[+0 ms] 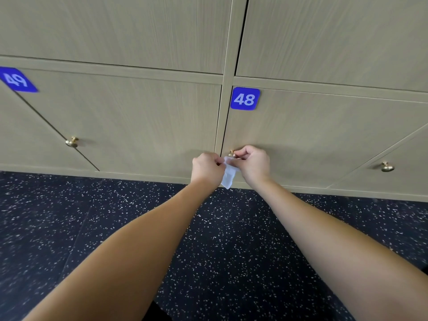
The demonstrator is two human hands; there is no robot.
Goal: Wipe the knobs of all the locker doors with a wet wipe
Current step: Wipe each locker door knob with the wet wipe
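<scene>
A white wet wipe (228, 176) hangs between my two hands just below the brass knob (231, 154) of locker door 48 (324, 135). My left hand (207, 169) pinches the wipe's upper left corner. My right hand (253, 164) pinches its upper right edge, with the fingers right beside the knob. The knob peeks out between both hands; whether the wipe touches it I cannot tell. Door 49 (139, 123) to the left carries its own brass knob (72, 142), and a third brass knob (387, 167) sits at the far right.
Blue number plates 48 (245, 98) and 49 (17, 80) mark the bottom-row doors. More wood-grain doors run above. A dark speckled floor (115, 216) lies under the lockers and my forearms.
</scene>
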